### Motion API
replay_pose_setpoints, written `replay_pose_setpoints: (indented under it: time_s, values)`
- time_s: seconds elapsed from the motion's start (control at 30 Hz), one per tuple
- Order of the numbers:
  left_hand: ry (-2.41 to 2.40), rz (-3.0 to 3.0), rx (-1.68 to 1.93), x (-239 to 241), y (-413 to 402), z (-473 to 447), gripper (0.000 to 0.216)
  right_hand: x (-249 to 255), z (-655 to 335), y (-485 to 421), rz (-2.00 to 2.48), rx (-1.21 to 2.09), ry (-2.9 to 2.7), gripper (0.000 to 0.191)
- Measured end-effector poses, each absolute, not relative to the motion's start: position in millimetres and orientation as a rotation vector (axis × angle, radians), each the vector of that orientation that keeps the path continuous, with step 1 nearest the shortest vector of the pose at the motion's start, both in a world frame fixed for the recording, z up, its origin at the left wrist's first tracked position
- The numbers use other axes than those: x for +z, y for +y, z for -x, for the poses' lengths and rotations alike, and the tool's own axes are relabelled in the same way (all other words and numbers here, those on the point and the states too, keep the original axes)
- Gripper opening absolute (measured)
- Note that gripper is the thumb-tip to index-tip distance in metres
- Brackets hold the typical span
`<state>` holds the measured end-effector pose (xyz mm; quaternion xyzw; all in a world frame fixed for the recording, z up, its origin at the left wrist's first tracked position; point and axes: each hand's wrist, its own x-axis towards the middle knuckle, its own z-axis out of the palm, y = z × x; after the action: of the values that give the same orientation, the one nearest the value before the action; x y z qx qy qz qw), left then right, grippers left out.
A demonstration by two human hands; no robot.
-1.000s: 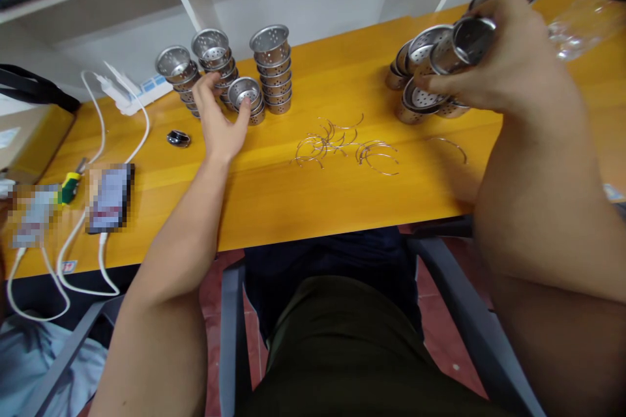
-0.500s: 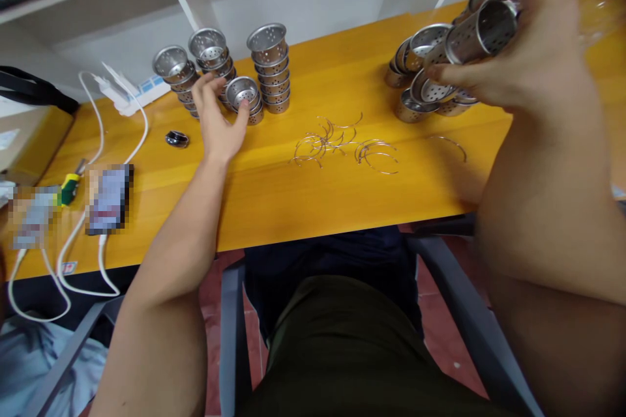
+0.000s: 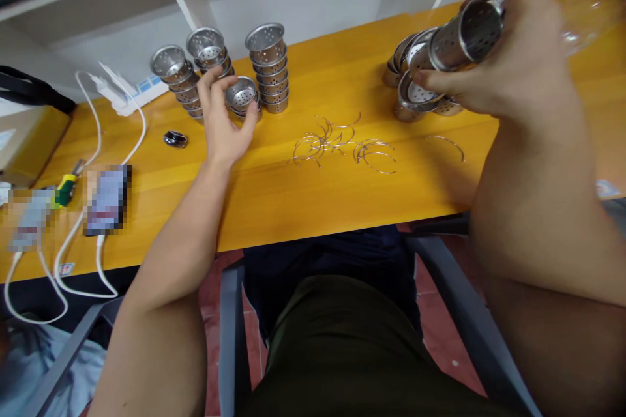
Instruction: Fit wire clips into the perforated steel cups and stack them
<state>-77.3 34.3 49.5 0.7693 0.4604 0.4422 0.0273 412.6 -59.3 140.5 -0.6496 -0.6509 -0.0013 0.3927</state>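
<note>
My right hand (image 3: 513, 58) is closed round a nested stack of perforated metal cups (image 3: 464, 36), held tilted above the table at the far right. Just under it lies a loose heap of the same cups (image 3: 415, 88). My left hand (image 3: 222, 124) rests with fingers spread beside a short stack of cups (image 3: 242, 96), its fingertips touching the stack's sides. Behind stand three taller stacks of cups (image 3: 268, 68). Thin wire rings (image 3: 337, 143) lie scattered on the orange table (image 3: 303, 208) between my hands.
A small dark ring-shaped part (image 3: 175, 139) lies left of my left hand. Further left are a phone (image 3: 105, 199), white cables (image 3: 98, 143), a power strip (image 3: 132, 91) and a yellow-handled tool (image 3: 66, 186). White shelving stands behind the table. My lap and chair are below.
My right hand has turned and lifted the nested cups slightly. My left hand has stayed at the short stack, with its fingers shifting a little around it.
</note>
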Motion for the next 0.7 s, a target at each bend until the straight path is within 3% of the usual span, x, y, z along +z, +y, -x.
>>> replay_pose_setpoints:
  time_s: [0.13,0.43,0.57,0.7]
  values:
    - [1.431,-2.352,1.423,54.0,24.4,67.7,0.087,127.4,-406.1,-54.6,1.619,0.023,-1.670,0.092]
    - [1.303,-2.321,1.301,63.7,6.0,44.0,0.075,124.0,-380.9,-64.7,1.405,0.051,-1.801,0.072]
    - [1.218,-2.350,1.165,61.6,-1.1,34.1,0.085,133.0,-362.0,-69.2,1.291,0.073,-1.844,0.063]
    - [1.049,-2.419,1.071,47.8,-3.7,16.3,0.122,141.6,-331.7,-67.3,1.086,0.162,-1.926,0.056]
